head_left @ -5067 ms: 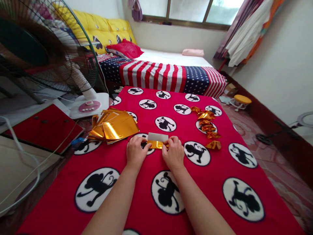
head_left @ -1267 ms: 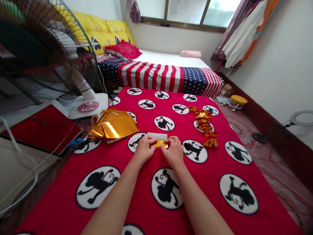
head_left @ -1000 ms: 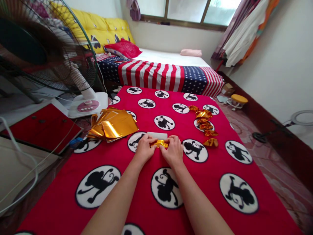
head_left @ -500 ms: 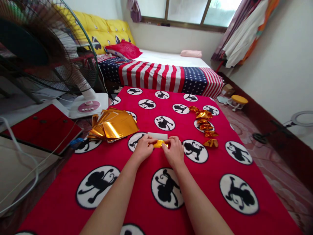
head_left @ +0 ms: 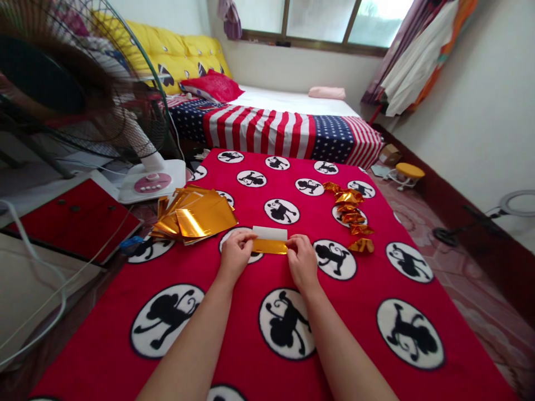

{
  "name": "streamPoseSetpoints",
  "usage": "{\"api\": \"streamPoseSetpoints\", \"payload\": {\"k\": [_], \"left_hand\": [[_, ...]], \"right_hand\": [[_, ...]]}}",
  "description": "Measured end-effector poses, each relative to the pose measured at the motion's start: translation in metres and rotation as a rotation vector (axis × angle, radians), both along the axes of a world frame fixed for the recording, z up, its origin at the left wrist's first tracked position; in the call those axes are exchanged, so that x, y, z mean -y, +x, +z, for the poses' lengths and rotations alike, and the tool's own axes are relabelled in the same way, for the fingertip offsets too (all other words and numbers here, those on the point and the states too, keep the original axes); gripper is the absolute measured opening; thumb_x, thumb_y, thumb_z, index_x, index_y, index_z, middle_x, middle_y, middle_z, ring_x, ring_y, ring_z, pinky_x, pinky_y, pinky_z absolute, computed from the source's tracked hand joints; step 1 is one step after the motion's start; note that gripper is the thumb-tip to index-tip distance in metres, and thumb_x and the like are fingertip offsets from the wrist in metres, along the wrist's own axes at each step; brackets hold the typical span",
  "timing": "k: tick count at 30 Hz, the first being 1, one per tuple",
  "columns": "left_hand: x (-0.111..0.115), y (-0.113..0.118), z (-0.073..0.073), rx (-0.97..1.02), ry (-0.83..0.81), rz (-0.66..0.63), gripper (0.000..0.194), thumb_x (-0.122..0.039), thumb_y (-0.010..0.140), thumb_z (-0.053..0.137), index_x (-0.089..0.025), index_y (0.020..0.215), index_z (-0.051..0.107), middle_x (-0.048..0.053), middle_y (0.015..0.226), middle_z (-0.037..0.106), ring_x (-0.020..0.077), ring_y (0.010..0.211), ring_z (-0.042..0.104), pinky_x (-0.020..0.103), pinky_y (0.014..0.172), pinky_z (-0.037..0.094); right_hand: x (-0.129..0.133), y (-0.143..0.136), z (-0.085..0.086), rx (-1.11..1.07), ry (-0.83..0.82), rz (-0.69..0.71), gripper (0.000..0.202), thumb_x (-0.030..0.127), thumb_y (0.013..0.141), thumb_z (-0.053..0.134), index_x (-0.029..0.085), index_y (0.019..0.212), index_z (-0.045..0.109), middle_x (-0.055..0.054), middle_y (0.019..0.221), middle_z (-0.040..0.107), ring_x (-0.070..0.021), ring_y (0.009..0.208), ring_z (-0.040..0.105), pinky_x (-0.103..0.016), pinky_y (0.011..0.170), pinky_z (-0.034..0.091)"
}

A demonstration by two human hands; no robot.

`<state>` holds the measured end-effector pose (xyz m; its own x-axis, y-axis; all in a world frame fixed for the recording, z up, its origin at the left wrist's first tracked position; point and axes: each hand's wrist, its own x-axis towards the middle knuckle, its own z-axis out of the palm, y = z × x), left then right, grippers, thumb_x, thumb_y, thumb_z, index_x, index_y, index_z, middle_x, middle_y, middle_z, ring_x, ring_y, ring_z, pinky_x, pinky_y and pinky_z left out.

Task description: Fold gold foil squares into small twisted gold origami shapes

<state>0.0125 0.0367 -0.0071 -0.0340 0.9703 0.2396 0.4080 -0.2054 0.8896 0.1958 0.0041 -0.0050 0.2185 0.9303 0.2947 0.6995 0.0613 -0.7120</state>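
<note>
A sheet of gold foil paper (head_left: 271,246) lies on the red cloth, partly folded, its gold strip nearest me and a white strip of its back showing beyond. My left hand (head_left: 236,252) pinches the left end of the sheet between thumb and fingers. At the opposite end, my right hand (head_left: 301,256) is closed on the right edge. To the left rests a fanned stack of flat gold foil sheets (head_left: 204,214). Folded gold foil pieces (head_left: 350,213) stand in a row on the right.
The red cloth (head_left: 346,328) has round monkey prints. An electric fan (head_left: 146,181) with blurred blades stands at left, beside a red panel (head_left: 79,214). A bed (head_left: 267,125) is beyond. On the right floor are a yellow stool (head_left: 409,170) and a ring-light stand (head_left: 497,213).
My hands have moved apart, from over the middle of the folded sheet to its two ends. More of the gold strip now shows between them.
</note>
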Motion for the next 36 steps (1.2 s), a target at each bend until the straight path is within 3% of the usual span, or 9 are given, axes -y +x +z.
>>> {"api": "streamPoseSetpoints", "payload": {"k": [2,7,13,18,23,28,31,34,36], "left_hand": [[0.004,0.001,0.001,-0.018,0.043,0.094,0.026,-0.02,0.076,0.065,-0.017,0.102,0.07,0.007,0.101,0.063,0.0168,0.08,0.063,0.025,0.062,0.052],[0.006,0.006,0.002,-0.186,0.056,0.107,0.063,-0.024,0.062,0.082,-0.018,0.121,0.059,0.008,0.104,0.062,0.0211,0.089,0.061,0.031,0.072,0.053],[0.005,0.003,-0.002,-0.168,0.032,0.012,0.071,-0.021,0.062,0.081,-0.021,0.127,0.053,0.003,0.098,0.066,0.0176,0.081,0.059,0.031,0.076,0.05],[0.006,0.002,-0.002,-0.065,-0.001,-0.035,0.064,-0.018,0.068,0.074,-0.023,0.128,0.054,-0.001,0.085,0.064,0.0154,0.077,0.06,0.027,0.07,0.047],[0.006,0.001,-0.002,0.175,-0.043,-0.111,0.054,-0.022,0.075,0.068,-0.019,0.128,0.055,-0.001,0.082,0.063,0.0144,0.074,0.063,0.026,0.073,0.05],[0.003,0.0,-0.005,0.31,-0.038,-0.075,0.05,-0.027,0.075,0.07,-0.018,0.124,0.059,0.004,0.096,0.068,0.0171,0.084,0.065,0.027,0.077,0.052],[0.002,-0.001,-0.009,0.351,-0.056,-0.081,0.051,-0.028,0.075,0.07,-0.018,0.124,0.059,0.005,0.096,0.069,0.0164,0.079,0.065,0.026,0.071,0.051],[0.002,-0.002,-0.009,0.322,-0.067,-0.118,0.053,-0.027,0.075,0.069,-0.019,0.126,0.058,0.004,0.091,0.068,0.0137,0.071,0.061,0.022,0.062,0.047],[0.004,-0.002,-0.005,0.234,-0.065,-0.143,0.053,-0.026,0.075,0.07,-0.02,0.126,0.059,0.001,0.084,0.066,0.0115,0.064,0.056,0.021,0.057,0.043]], "right_hand": [[0.001,-0.001,-0.001,-0.001,0.019,-0.033,0.017,0.022,0.079,0.054,0.018,0.095,0.059,-0.008,0.098,0.062,-0.0221,0.087,0.059,-0.036,0.082,0.046],[0.002,-0.002,-0.003,0.005,0.021,-0.024,0.056,0.031,0.074,0.067,0.017,0.126,0.049,-0.009,0.111,0.065,-0.0217,0.085,0.061,-0.038,0.083,0.047],[0.002,0.0,-0.005,-0.031,0.007,-0.001,0.068,0.028,0.071,0.07,0.019,0.133,0.045,-0.007,0.11,0.067,-0.0216,0.087,0.062,-0.038,0.083,0.048],[0.002,0.001,-0.005,-0.129,-0.016,-0.012,0.071,0.031,0.07,0.072,0.022,0.136,0.046,-0.005,0.103,0.07,-0.0226,0.084,0.064,-0.036,0.077,0.05],[0.005,0.001,-0.005,-0.377,0.017,0.06,0.052,0.035,0.079,0.065,0.023,0.128,0.052,-0.002,0.088,0.071,-0.0203,0.076,0.065,-0.033,0.072,0.051],[0.009,0.0,-0.004,-0.437,-0.037,0.183,0.018,0.034,0.082,0.062,0.02,0.093,0.065,-0.001,0.073,0.066,-0.0162,0.064,0.06,-0.028,0.063,0.048],[0.011,0.0,0.0,-0.386,0.046,0.126,0.026,0.035,0.08,0.066,0.02,0.101,0.064,-0.005,0.093,0.067,-0.016,0.07,0.06,-0.029,0.065,0.049],[0.01,-0.001,0.005,-0.39,0.162,0.013,0.06,0.035,0.075,0.072,0.021,0.129,0.051,-0.011,0.124,0.059,-0.018,0.084,0.061,-0.028,0.064,0.049],[0.01,0.0,0.007,-0.401,0.167,0.015,0.071,0.035,0.075,0.072,0.023,0.138,0.043,-0.012,0.131,0.056,-0.0191,0.09,0.061,-0.028,0.063,0.049]]}}
